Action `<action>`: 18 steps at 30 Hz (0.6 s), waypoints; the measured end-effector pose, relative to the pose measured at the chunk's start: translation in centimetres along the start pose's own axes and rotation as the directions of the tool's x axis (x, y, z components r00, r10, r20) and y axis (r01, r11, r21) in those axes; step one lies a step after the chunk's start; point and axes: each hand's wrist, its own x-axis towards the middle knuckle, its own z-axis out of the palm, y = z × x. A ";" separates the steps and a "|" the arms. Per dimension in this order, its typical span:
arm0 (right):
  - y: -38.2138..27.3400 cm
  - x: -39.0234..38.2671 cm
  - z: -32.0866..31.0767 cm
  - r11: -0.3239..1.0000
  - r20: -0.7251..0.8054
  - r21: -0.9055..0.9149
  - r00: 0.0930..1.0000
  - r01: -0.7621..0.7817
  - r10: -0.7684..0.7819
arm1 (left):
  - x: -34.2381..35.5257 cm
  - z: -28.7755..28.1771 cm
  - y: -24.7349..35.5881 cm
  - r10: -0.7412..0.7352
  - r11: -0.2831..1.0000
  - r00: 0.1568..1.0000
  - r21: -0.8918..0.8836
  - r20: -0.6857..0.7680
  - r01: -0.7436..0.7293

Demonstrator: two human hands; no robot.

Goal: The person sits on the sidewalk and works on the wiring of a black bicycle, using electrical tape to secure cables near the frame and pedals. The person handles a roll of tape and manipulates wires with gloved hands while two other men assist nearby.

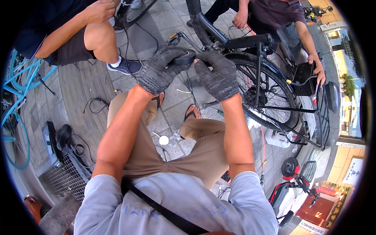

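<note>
Both my hands wear dark grey knit gloves and are raised in front of the bicycle [225, 41]. My left hand [159, 70] is closed around a thick black ring that looks like a roll of tape [184, 58]. Close to the roll's right edge, my right hand [217, 75] has its fingers curled, and a bare thumb tip shows through the glove. What those fingers pinch is hidden. Just beyond the right hand are the black frame tube and rear wheel [266, 88]. A pedal with its crank [172, 38] sits behind the left hand.
One person [102, 43] crouches at the far left; another [274, 15] at the far right holds a black box [304, 78] by the rear rack. Loose cables [97, 105] and a white disc [163, 140] lie on the paving. A blue bicycle [19, 98] stands left.
</note>
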 end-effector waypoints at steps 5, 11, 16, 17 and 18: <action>0.5 0.2 0.4 0.999 -0.014 -0.042 1.000 0.028 -0.028 | -0.1 0.4 -0.9 -0.003 1.000 1.000 0.016 0.012 0.003; 0.7 -0.2 0.3 0.996 -0.055 0.054 0.997 0.064 -0.061 | 0.2 0.5 -0.7 -0.055 0.998 0.998 0.017 -0.027 0.055; 0.3 -0.4 0.5 0.999 -0.072 -0.039 0.997 0.020 -0.023 | -0.2 1.3 -0.6 0.020 0.995 0.997 0.101 -0.072 -0.012; 0.4 -0.4 0.5 1.000 -0.055 -0.015 0.998 0.013 -0.014 | -0.3 1.3 -0.5 0.014 0.994 0.997 0.113 -0.075 -0.006; 0.6 -0.3 0.5 1.000 -0.039 0.010 0.999 0.005 -0.005 | -0.4 1.3 -0.4 0.009 0.992 0.997 0.125 -0.078 0.001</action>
